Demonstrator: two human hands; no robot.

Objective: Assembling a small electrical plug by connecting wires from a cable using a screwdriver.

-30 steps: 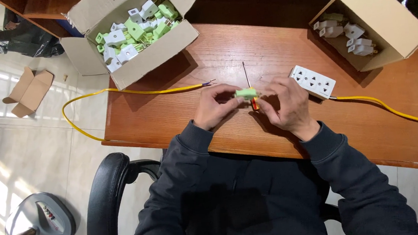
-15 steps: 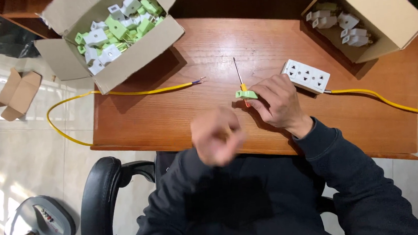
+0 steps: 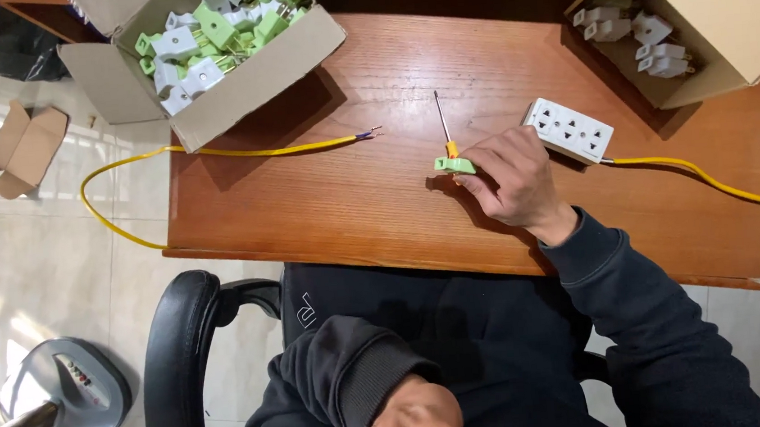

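On the desk (image 3: 325,200), the yellow cable (image 3: 239,149) lies as before, bare end free. The right hand (image 3: 513,176) still pinches the green plug (image 3: 454,164) and screwdriver (image 3: 442,123). The left hand (image 3: 415,423) has dropped to the lap, loosely curled, empty.

A box of green-and-white plugs (image 3: 213,46) and a box of white plugs (image 3: 700,26) sit on the desk (image 3: 352,198). A fan (image 3: 52,411) and cardboard scrap (image 3: 18,147) are on the floor.
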